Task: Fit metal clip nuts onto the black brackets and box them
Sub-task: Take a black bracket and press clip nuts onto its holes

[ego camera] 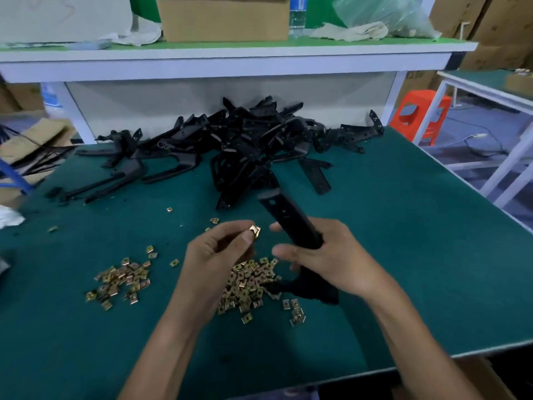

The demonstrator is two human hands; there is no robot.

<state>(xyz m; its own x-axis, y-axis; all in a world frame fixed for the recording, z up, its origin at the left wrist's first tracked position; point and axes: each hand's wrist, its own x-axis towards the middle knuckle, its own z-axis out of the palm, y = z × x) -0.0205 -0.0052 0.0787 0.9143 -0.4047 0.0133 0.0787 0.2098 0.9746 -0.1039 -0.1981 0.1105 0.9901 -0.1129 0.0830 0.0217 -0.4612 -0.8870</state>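
My right hand (323,261) grips a long black bracket (284,217) around its middle; its flat holed end points up and away from me. My left hand (219,249) pinches one brass-coloured clip nut (255,231) between thumb and fingertips, a short gap left of the bracket. Under both hands lies a heap of clip nuts (251,281), and a second heap of clip nuts (121,280) sits to the left. A big pile of black brackets (245,140) covers the far side of the green table (403,241).
Loose clip nuts (215,220) are scattered between the heaps and the bracket pile. A raised shelf (230,59) behind carries a cardboard box (225,18) and rags. An orange stool (421,114) stands off to the right, and the table's near edge runs just below my forearms.
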